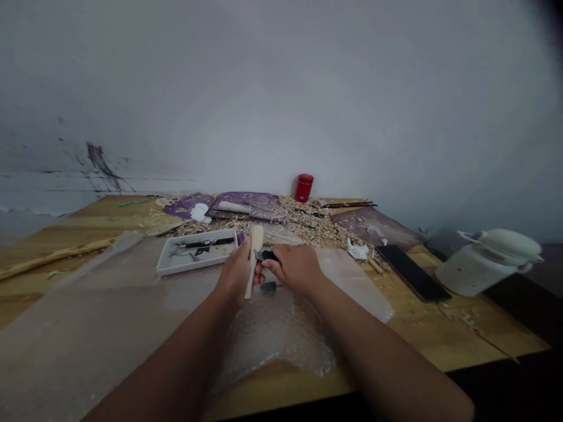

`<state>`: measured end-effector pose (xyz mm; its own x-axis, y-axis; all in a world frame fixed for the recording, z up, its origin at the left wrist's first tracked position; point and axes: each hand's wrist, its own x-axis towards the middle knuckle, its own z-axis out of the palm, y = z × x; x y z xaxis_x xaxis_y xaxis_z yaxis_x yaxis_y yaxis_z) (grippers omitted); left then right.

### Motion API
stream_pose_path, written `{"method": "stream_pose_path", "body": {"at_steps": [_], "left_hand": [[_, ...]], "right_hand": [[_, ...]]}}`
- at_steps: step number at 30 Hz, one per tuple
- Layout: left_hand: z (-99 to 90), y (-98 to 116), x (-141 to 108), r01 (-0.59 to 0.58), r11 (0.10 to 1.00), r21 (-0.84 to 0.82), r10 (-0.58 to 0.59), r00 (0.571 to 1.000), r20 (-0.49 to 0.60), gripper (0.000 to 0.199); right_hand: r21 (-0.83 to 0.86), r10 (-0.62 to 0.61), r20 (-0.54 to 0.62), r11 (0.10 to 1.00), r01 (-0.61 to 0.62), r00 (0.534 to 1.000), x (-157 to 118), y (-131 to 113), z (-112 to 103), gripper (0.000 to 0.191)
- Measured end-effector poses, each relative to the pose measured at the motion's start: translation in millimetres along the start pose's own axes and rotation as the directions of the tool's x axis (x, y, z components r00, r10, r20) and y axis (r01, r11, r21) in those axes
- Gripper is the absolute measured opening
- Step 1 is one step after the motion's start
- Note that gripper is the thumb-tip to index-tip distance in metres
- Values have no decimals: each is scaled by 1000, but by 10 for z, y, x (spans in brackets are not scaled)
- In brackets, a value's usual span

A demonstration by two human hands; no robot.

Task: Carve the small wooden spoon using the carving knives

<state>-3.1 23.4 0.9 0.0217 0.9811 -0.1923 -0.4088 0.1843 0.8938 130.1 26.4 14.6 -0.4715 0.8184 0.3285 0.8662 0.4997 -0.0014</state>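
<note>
My left hand [235,268] is wrapped round a pale wooden spoon blank [255,239], its broad rounded end up and away from me and its thin handle pointing down toward me. In my right hand [299,266] is a carving knife [266,255] with a dark handle, closed in my fingers. The blade meets or lies very close to the wood just below the broad end. Under the hands, a small dark flat object [270,287] rests on the bubble wrap [281,334]; its kind is unclear.
Left of my hands stands a white tray [163,265] with dark tools inside. Wood shavings [312,228] pile up behind, near a red can [304,187] and purple sheets [246,200]. To the right are a black phone [413,272] and a white lidded jar [470,269] by the table edge.
</note>
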Motion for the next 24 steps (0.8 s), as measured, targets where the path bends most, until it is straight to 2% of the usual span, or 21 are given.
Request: {"method": "stream_pose_path", "body": {"at_steps": [2, 5, 13, 17, 24], "left_hand": [[-20, -36, 20, -35, 997, 64, 36, 999, -10, 42], [-14, -48, 5, -42, 996, 79, 40, 999, 29, 45], [97, 78, -116, 134, 986, -99, -125, 988, 88, 47], [103, 112, -131, 185, 974, -133, -167, 977, 131, 49], [104, 123, -137, 148, 987, -59, -141, 985, 104, 47]], "right_hand": [[1, 2, -14, 1000, -2, 1000, -2, 7, -1, 48], [-7, 9, -38, 1000, -9, 999, 1, 8, 6, 47], [-2, 51, -104, 999, -51, 993, -12, -43, 15, 47], [-3, 73, -119, 997, -74, 990, -23, -72, 3, 51], [-57, 49, -94, 997, -55, 994, -2, -4, -27, 54]]}}
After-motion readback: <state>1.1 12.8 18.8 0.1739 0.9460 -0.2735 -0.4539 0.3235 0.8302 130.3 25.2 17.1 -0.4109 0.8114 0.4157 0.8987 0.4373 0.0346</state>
